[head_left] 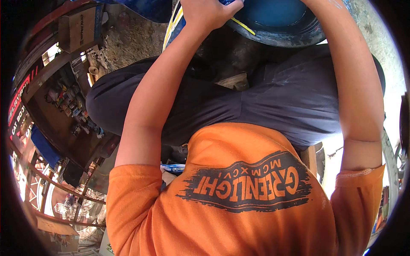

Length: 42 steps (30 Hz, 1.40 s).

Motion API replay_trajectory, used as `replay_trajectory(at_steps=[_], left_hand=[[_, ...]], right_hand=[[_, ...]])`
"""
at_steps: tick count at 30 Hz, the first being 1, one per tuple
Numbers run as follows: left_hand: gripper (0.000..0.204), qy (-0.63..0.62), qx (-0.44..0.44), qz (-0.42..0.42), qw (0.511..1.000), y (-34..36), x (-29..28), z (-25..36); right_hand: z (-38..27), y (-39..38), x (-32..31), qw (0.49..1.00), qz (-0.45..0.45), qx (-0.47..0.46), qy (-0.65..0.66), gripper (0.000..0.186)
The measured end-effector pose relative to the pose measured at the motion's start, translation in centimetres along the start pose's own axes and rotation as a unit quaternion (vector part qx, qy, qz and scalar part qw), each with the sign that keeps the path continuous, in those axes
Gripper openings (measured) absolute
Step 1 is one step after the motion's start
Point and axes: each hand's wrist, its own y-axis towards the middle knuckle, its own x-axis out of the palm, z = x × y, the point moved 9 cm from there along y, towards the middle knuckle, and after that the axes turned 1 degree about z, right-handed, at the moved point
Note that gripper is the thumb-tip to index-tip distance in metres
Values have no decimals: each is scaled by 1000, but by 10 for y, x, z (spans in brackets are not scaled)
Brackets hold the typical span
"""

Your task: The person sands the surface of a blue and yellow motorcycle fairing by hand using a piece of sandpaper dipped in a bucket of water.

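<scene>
My left hand (206,13) is at the top edge, beside a large dark blue basin (294,39) with bluish liquid in it. Its thumb points to the right and the hand looks closed, but the frame cuts off the fingers and what they hold. Against its left side is a white piece with yellow and dark stripes (173,24). A thin yellow strip (244,27) shows below the thumb, across the basin's near rim. Over the basin's right side reaches my right forearm (348,55); that hand lies beyond the top edge.
My bent legs in dark trousers (282,98) sit close to the basin. A blue object (145,8) is at the upper left, near a cardboard box (80,30). Further left stands a wooden shelf (47,102) with small items. A wheel rim (389,141) curves at the right.
</scene>
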Motion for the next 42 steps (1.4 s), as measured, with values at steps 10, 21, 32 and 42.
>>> replay_trajectory(at_steps=[10,21,32,42], left_hand=[[98,-2,15,7,1000,-1,1,-1],[96,-10,10,0,1000,0,-1,1],[97,-2,6,-1,1000,0,0,0],[96,-3,14,-2,1000,1,1,2]], right_hand=[[-8,-8,-9,1000,-9,-3,5,28],[-8,-8,-8,1000,3,-14,8,29],[-6,-7,-5,1000,-18,6,7,29],[-2,-4,-3,1000,-12,5,2,30]])
